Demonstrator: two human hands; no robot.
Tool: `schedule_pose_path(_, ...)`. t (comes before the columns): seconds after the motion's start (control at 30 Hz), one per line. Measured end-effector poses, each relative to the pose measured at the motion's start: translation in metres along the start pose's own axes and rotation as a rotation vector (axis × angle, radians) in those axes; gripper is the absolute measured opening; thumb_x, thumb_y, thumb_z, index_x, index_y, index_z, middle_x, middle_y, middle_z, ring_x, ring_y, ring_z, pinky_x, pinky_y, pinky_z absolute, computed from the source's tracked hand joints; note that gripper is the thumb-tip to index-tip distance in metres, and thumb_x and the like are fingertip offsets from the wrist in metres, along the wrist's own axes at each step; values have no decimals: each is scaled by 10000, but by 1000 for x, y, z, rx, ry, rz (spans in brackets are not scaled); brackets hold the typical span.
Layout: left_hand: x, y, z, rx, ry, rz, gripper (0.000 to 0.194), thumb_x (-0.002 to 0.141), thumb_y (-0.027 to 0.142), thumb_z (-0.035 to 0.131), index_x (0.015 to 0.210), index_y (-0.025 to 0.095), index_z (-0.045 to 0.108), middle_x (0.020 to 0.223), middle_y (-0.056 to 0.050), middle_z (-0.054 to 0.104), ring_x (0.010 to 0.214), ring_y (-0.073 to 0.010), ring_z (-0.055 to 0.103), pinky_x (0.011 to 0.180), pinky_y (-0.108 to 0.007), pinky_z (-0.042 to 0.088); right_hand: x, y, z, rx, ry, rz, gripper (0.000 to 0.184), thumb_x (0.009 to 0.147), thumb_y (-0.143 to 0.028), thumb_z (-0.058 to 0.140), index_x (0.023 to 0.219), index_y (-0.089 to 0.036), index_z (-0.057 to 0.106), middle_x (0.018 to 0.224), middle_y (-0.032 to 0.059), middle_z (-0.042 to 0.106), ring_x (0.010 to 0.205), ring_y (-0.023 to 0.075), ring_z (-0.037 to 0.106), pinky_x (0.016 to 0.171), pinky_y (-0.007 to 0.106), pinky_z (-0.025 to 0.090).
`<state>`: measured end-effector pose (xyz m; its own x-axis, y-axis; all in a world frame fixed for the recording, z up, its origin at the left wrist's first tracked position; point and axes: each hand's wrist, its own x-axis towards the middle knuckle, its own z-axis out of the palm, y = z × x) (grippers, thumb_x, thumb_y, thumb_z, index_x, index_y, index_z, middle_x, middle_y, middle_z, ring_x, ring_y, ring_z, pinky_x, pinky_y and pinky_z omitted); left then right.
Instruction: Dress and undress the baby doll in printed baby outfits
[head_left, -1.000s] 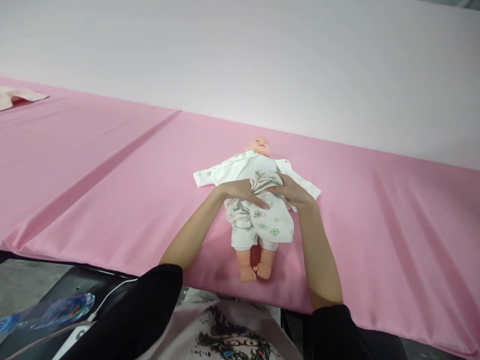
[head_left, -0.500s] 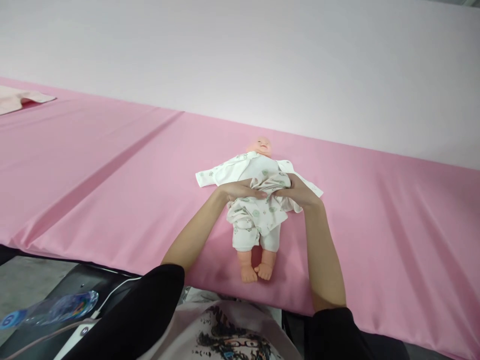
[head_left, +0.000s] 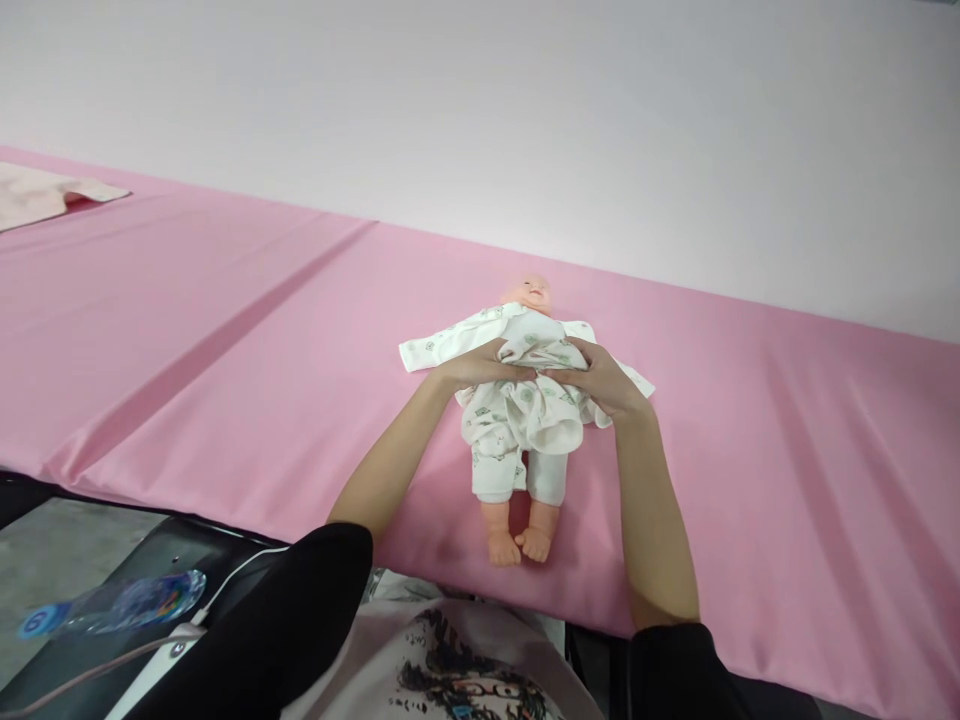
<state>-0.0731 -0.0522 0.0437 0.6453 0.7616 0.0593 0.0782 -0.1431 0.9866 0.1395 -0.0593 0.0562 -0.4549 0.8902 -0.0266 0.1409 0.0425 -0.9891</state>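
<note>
A baby doll (head_left: 535, 290) lies on its back on a pink cover, feet toward me, dressed in white baby clothes with a green print. At its waist, my left hand (head_left: 484, 367) and my right hand (head_left: 600, 377) grip the bunched printed clothing (head_left: 546, 348) from both sides. My thumbs meet near the middle, while the other fingers are partly hidden by the cloth. One sleeve (head_left: 431, 350) spreads out to the left. Below my hands, the lower part of the garment hangs over white pant legs (head_left: 547, 478), and the doll's bare feet (head_left: 519, 545) stick out.
The pink cover (head_left: 750, 450) runs across the whole surface, up to a white wall (head_left: 480, 120). A pale pink cloth (head_left: 45, 195) lies at the far left. Below the front edge, a plastic bottle (head_left: 127, 603) and a white cable (head_left: 232, 578) rest on a black seat.
Both hands have pushed the bunched clothing slightly up toward the doll's chest. The loose lower edge now folds open, showing its pale inside. The view has shifted a little.
</note>
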Motion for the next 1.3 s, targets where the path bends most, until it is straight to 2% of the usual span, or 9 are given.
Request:
schedule_pose_path(0.23, 2, -9, 1, -265, 155, 45, 525, 736, 286, 718, 1232, 195, 572, 1228, -100, 619, 1089, -229, 591, 960, -364, 439, 1, 1, 0, -85, 5, 16, 359, 760, -304, 669, 1111, -246, 617, 1112, 38, 654, 1024, 219, 601, 901, 390, 487)
schedule_pose_path(0.4, 7, -23, 3, -423, 127, -36, 574, 676, 308, 769, 1202, 165, 590, 1147, -130, 662, 1028, -262, 630, 902, -387, 477, -2, -1, 2, 38, -25, 50, 412, 734, -335, 699, 1129, -250, 622, 1136, 44, 653, 1029, 227, 605, 898, 391, 489)
schedule_pose_path(0.6, 3, -19, 3, -284, 31, -25, 665, 614, 266, 812, 1231, 192, 574, 1129, -110, 673, 1080, -264, 610, 942, -401, 458, -7, -8, 2, 106, -78, -83, 446, 664, -331, 771, 1073, -234, 622, 1042, 36, 657, 961, 213, 615, 799, 327, 510)
schedule_pose_path(0.77, 2, -10, 3, -214, 102, 0, 578, 670, 246, 762, 1218, 204, 583, 1196, -98, 638, 1115, -251, 582, 940, -389, 455, -3, -3, 6, 178, -19, -93, 395, 666, -364, 764, 1010, -245, 612, 946, 12, 648, 874, 187, 619, 745, 299, 515)
schedule_pose_path(0.87, 1, -9, 0, -271, 197, 39, 505, 686, 188, 727, 1178, 196, 610, 1205, -84, 632, 1124, -237, 573, 955, -357, 446, -1, -1, 11, 157, -20, -45, 425, 706, -398, 733, 1084, -264, 590, 1050, 23, 641, 962, 202, 613, 802, 330, 522)
schedule_pose_path(0.93, 1, -12, -1, -347, 225, 50, 523, 671, 141, 718, 1177, 210, 608, 1209, -68, 632, 1132, -228, 571, 961, -335, 445, -3, -2, 12, 78, -52, -4, 542, 697, -384, 746, 1192, -283, 549, 1161, 35, 612, 1041, 217, 592, 855, 365, 518)
schedule_pose_path(1.07, 4, -18, 1, -502, 140, -33, 612, 624, 156, 749, 1212, 200, 583, 1172, -92, 654, 1084, -263, 606, 926, -372, 478, -7, -6, 7, -76, -138, 28, 750, 616, -304, 809, 1296, -311, 493, 1247, 39, 574, 1118, 248, 557, 909, 418, 505)
schedule_pose_path(1.13, 4, -19, 3, -494, 111, -89, 617, 627, 213, 767, 1215, 176, 580, 1165, -117, 656, 1070, -279, 614, 921, -399, 483, -8, -6, 3, -43, -127, -2, 660, 646, -311, 785, 1257, -294, 534, 1228, 39, 587, 1129, 246, 551, 936, 417, 488)
schedule_pose_path(1.3, -1, -8, 5, -227, 10, -118, 688, 631, 270, 802, 1265, 213, 540, 1273, -99, 596, 1153, -256, 567, 982, -391, 446, -4, -1, 2, 192, -40, -8, 463, 687, -317, 744, 1122, -254, 598, 1129, 37, 639, 1061, 230, 593, 896, 361, 498)
